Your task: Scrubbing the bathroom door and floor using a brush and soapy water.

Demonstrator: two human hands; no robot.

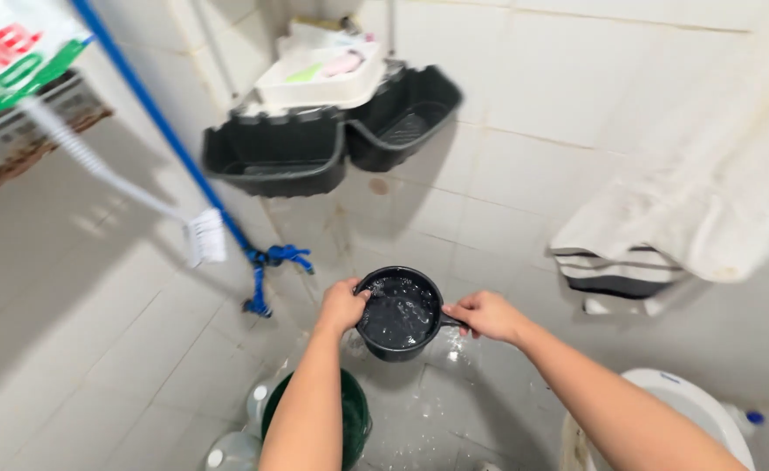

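The round black plastic dipper (pixel 399 314) looks glossy and wet; behind it, the white ceramic wall tiles (pixel 524 105) shine smooth; right of it, the white cloth towel (pixel 707 192) is matt.

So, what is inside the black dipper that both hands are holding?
The black dipper holds water, rippling and splashing. The left hand grips its rim and the right hand covers the handle. The dark water hides the bottom, so anything lying there cannot be seen.

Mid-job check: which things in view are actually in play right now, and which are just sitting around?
In play:
left hand on the rim of the black dipper
right hand gripping its handle
water inside the dipper
green bucket below

Lying about:
two black wall baskets
white brush
blue mop
towel
toilet
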